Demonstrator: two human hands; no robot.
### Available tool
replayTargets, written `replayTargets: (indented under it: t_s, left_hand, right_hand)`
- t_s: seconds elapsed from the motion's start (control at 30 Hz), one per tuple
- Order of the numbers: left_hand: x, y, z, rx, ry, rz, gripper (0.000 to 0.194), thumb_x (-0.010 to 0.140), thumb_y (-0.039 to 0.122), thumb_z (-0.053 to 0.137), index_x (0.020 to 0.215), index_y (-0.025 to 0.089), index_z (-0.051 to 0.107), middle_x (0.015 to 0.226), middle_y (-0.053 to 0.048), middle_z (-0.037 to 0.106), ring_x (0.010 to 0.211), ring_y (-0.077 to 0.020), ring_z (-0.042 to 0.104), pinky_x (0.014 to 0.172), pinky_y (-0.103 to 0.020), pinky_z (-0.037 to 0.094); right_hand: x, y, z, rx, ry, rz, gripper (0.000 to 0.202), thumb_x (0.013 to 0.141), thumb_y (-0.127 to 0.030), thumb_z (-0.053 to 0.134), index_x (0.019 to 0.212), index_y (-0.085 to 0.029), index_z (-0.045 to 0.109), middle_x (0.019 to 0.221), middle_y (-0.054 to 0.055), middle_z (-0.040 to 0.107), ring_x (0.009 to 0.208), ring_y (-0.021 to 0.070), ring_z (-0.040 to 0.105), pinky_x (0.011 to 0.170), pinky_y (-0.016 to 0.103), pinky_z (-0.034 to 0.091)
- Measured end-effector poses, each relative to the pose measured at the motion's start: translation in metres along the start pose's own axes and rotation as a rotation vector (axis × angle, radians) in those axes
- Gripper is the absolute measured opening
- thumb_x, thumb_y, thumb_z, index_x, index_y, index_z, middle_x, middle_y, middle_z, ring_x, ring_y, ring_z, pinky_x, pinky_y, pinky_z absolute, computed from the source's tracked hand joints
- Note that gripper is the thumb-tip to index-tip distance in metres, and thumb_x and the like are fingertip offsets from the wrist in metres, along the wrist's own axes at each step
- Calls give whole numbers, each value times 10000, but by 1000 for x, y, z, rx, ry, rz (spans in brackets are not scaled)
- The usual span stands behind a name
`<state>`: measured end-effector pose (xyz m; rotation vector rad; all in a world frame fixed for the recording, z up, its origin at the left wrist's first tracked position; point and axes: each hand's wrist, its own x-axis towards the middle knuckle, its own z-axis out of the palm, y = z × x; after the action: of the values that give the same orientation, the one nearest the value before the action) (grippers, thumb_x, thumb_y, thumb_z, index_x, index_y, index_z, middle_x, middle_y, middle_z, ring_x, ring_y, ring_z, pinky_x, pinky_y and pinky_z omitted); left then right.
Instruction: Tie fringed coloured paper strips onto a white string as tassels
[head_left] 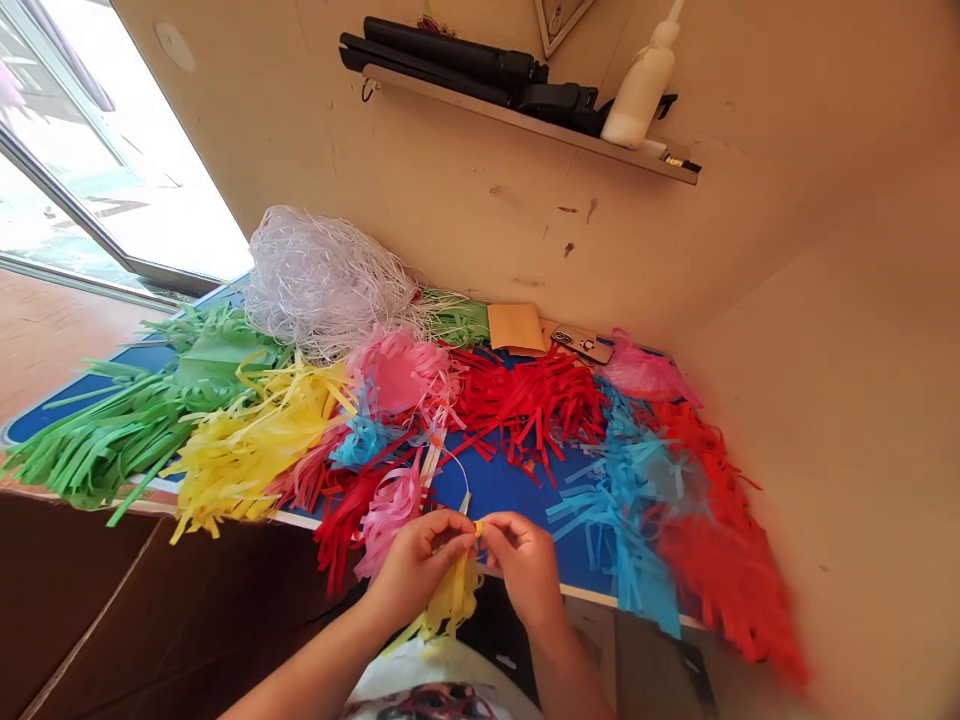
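Observation:
My left hand and my right hand meet at the near edge of the blue table. Both pinch the top of a yellow fringed tassel, whose strips hang down toward my lap. A thin white string runs from the pinched end up to a pink fringed tassel. Just left of my left hand hangs a second pink fringed piece. A small blue fringed piece lies beyond it.
Green fringe and yellow fringe spread across the left, with a white string heap behind. Red fringe, a brown envelope and a phone lie at the back. Blue strips hang off the right. A wall shelf holds a white bottle.

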<state>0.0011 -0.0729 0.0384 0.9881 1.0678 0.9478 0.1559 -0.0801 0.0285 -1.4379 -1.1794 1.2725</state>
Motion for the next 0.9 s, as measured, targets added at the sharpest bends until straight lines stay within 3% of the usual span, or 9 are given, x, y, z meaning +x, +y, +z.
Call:
replayTargets:
  t_s: [0.1,0.27,0.5,0.9]
  left_hand:
    - [2,-1,1,-231,39,-162,297,652,400,813,781,167,681,698,-19,690,647,-142,614,624,-238,461]
    - [3,-1,0,-555,-40,-365,356,600,341,865,786,173,611,673,-26,702,628,-171,669,601,-262,507]
    - [5,1,-3,-641,-67,-473,332,623,292,861,776,163,596,638,-28,701,562,-167,679,553,-254,523]
    - [5,1,-3,-602,-84,-463,336,615,315,865,765,156,610,625,-19,687,533,-131,643,525,-220,486]
  right_hand:
    - [-2,3,2,156,11,50,264,818,-427,654,850,-177,734,633,7,655,541,126,561,554,237,470]
    - [-5,2,4,258,-8,28,316,847,-427,643,1054,-189,643,695,-12,654,585,126,595,615,250,499]
    - [-9,-5,3,356,-58,15,296,869,-402,624,1079,-210,540,724,-31,623,580,113,559,592,233,463]
    - [-9,-6,2,463,-157,91,299,806,-375,684,1014,-204,553,673,-47,609,521,90,505,551,215,413]
